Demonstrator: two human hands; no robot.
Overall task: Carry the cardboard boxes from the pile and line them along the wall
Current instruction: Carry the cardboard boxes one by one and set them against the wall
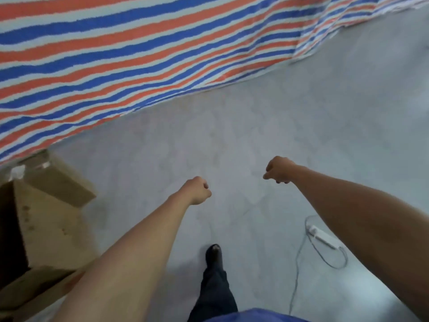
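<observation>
An open cardboard box with its flaps up stands on the floor at the left edge, beside the striped sheet. My left hand hangs over bare floor to the right of the box, its fingers curled and holding nothing. My right hand is stretched out further right, fingers also curled under and empty. Neither hand touches the box.
A red, white and blue striped tarpaulin hangs along the wall across the top. A white power strip with a looping cable lies on the grey floor at the lower right. My foot in a dark shoe steps forward at bottom centre.
</observation>
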